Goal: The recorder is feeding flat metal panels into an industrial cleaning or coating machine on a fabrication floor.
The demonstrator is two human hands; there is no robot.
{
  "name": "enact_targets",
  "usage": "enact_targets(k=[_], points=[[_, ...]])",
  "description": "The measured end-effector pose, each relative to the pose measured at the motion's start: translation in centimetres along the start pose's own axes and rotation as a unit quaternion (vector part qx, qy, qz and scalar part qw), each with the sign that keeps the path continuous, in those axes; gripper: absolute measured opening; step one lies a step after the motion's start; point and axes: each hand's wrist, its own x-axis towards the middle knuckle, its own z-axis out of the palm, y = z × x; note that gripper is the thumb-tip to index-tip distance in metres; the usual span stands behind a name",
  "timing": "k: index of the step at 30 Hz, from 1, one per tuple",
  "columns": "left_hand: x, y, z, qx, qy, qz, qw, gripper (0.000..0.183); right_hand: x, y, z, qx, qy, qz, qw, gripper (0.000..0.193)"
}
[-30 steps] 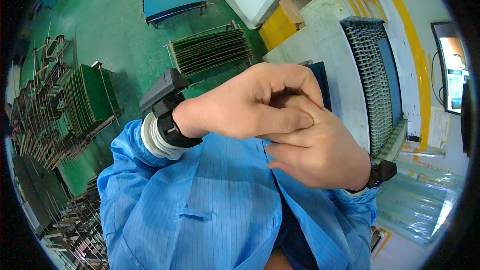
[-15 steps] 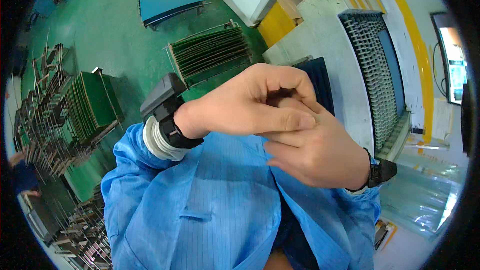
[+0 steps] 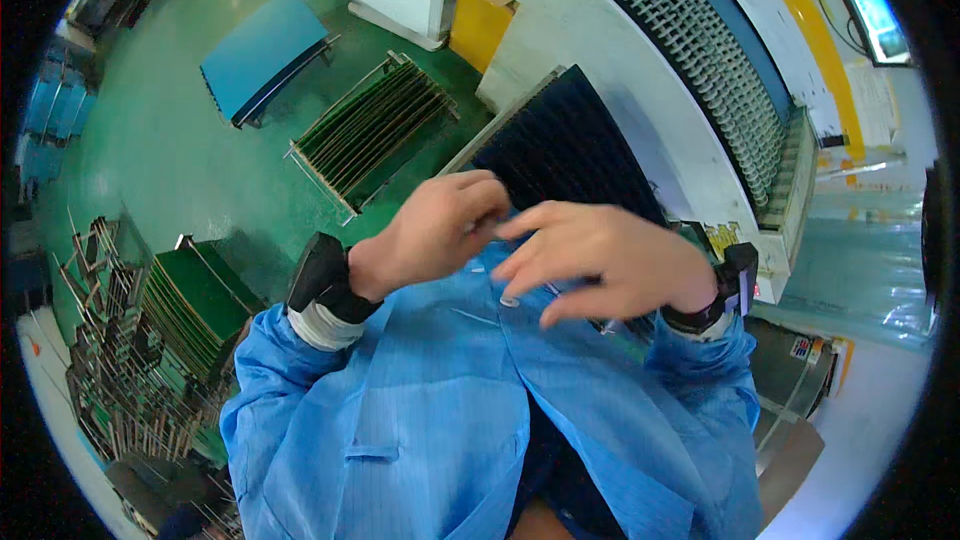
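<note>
My left hand (image 3: 432, 230) is in front of my chest with its fingers curled in; what they hold, if anything, is hidden. Close by on its right, my right hand (image 3: 605, 255) has its fingers spread and slightly blurred, with nothing seen in them. Its fingertips come near the curled fingers of the left; whether they touch I cannot tell. Below both hands is the blue coat (image 3: 440, 390) I wear, with a small white fastener (image 3: 510, 302) on its front. A black strapped device (image 3: 320, 280) sits on my left wrist, another (image 3: 738, 280) on the right.
Ahead stands a rack of upright green boards (image 3: 375, 130), with a blue-topped stand (image 3: 265, 55) beyond. A dark slotted rack (image 3: 570, 145) adjoins a machine with a roller conveyor (image 3: 700, 60) on the right. More boards (image 3: 205, 290) and metal racks (image 3: 110, 340) are on the left.
My hands were clasped together and have come apart. The right hand's fingers have spread. The view has shifted, showing more of the dark rack.
</note>
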Motion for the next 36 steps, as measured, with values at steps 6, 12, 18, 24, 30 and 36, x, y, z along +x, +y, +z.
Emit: enact_targets(k=[6, 12, 18, 24, 30, 36], points=[[-3.1, -4.6, -0.1, 0.026, 0.068, -0.122, 0.99, 0.012, -11.2, 8.4, -1.7, 0.006, 0.356, 0.352, 0.866, 0.022], [-6.0, -8.2, 0.9, -0.038, 0.107, -0.296, 0.948, 0.012, -21.3, 18.2, 0.9, -0.036, 0.441, 0.478, 0.759, 0.037], [-8.9, -10.7, 2.0, -0.011, 0.025, -0.378, 0.925, 0.017, -22.5, 21.3, 2.9, 0.027, 0.44, 0.529, 0.726, 0.05], [-13.3, -14.7, 4.4, -0.015, 0.035, -0.393, 0.919, 0.019, -22.7, 21.1, 2.7, -0.019, 0.449, 0.525, 0.723, 0.048], [-18.3, -18.2, 5.8, -0.021, -0.022, -0.481, 0.876, 0.02, -24.1, 21.1, 2.9, 0.015, 0.381, 0.538, 0.751, 0.045], [-20.5, -18.0, 5.9, -0.136, 0.02, -0.611, 0.78, 0.015, -23.7, 21.3, 2.5, 0.02, 0.428, 0.516, 0.742, 0.046]])
